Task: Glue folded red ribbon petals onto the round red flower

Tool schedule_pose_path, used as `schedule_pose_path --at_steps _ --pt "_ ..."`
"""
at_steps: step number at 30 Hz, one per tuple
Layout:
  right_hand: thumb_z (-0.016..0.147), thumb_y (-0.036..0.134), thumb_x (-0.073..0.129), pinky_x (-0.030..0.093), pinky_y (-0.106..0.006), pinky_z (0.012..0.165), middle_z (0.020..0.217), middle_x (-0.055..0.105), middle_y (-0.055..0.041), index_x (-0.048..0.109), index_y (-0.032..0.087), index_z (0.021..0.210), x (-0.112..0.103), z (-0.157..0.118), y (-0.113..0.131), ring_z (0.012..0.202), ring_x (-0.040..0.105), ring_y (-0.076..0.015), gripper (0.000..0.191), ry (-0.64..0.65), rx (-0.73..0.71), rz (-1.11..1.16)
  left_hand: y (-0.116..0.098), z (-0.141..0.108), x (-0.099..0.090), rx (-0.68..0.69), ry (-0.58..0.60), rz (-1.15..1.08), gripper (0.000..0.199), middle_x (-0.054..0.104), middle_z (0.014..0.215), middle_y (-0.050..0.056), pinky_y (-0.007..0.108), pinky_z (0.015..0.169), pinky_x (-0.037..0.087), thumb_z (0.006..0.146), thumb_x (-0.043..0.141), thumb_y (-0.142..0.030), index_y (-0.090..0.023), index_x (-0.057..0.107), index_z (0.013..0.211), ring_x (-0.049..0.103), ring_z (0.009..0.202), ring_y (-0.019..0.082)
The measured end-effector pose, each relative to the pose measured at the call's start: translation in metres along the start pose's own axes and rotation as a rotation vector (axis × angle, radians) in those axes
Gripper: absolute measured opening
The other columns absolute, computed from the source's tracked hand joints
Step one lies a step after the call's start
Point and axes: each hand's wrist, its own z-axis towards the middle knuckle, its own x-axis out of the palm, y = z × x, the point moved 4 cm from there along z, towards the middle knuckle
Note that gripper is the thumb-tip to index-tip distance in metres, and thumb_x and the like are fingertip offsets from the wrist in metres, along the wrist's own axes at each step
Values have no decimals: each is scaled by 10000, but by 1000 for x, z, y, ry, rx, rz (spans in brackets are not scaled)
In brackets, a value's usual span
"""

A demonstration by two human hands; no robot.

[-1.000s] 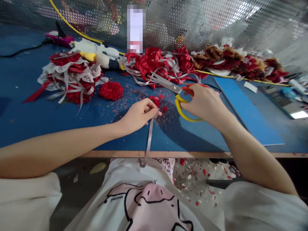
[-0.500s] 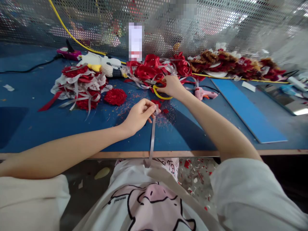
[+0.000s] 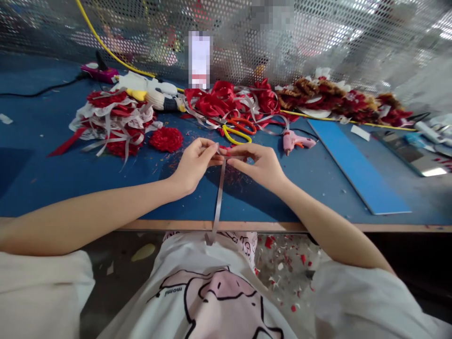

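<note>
A narrow grey ribbon (image 3: 219,193) hangs from between my hands, over the table edge and onto my lap. My left hand (image 3: 196,165) pinches its upper end between thumb and fingers. Close against it, my right hand (image 3: 261,165) has thumb and fingers together at the same end of the ribbon; the exact hold is partly hidden. Just beyond my hands lie scissors (image 3: 238,132) with one yellow and one orange handle loop, touched by neither hand. A red ribbon flower (image 3: 166,140) lies to the left.
Lacy red and white pieces (image 3: 116,122) are heaped at the left, beside a plush toy (image 3: 151,92). Red ribbons (image 3: 219,101) lie behind the scissors. A pink glue gun (image 3: 296,141) and a blue board (image 3: 356,165) are to the right. Mesh (image 3: 233,47) stands along the back.
My right hand has let go of the scissors and come back toward me to meet my left hand at the ribbon's end. The scissors now lie on the table.
</note>
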Motion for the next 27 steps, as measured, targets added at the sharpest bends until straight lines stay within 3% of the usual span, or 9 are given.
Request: schedule_pose_path --at_steps 3,6,10,12,15,19,22,27 --pt "874 429 794 564 -345 773 938 815 -33 825 245 894 0 -1 -12 799 696 -171 188 -79 52 106 0 -1 1 -3 9 -52 133 773 900 11 196 808 613 1027 618 -202 -198 531 926 737 768 70" --pt "834 391 822 573 -340 791 925 807 -29 814 234 867 -1 -2 -16 818 700 -165 160 -125 69 177 1 -1 0 -3 -3 -52 128 745 855 -13 213 803 618 968 662 -167 -202 545 1005 736 764 82" --pt "731 405 886 551 -306 742 835 765 -18 774 215 814 -1 -3 -24 743 652 -130 236 -143 219 421 0 -2 2 16 101 45 305 709 820 -17 233 735 605 887 771 -268 -196 606 1133 716 759 114" --pt "682 394 910 546 -291 732 843 759 -12 733 215 747 0 -2 -26 714 628 -109 261 -126 281 574 -2 -3 1 50 144 186 351 718 853 6 247 684 577 890 774 -354 -188 609 1152 707 761 133" --pt "646 367 924 545 -284 708 881 775 -7 618 219 652 -1 0 -25 675 618 -95 340 -92 319 732 -10 -7 -2 202 137 643 399 745 1012 60 309 718 541 921 722 -379 -176 567 1229 688 800 166" --pt "664 382 925 532 -277 662 708 695 34 610 233 692 -2 1 -26 626 609 -104 350 -70 321 776 -10 -14 0 325 173 1187 592 740 1171 103 397 842 510 881 773 -455 -189 512 1341 679 1072 308" --pt "676 415 930 529 -270 654 682 637 45 674 230 761 -1 1 -29 635 595 -101 327 -56 336 757 -7 -16 1 338 187 1298 617 744 1206 105 389 841 502 861 798 -421 -216 514 1369 667 1160 346" --pt "657 486 957 537 -280 662 766 637 34 704 239 796 0 2 -29 657 563 -95 379 -75 308 736 -7 -14 0 333 183 1208 530 787 1130 66 359 808 494 869 790 -319 -233 559 1338 721 1037 291"
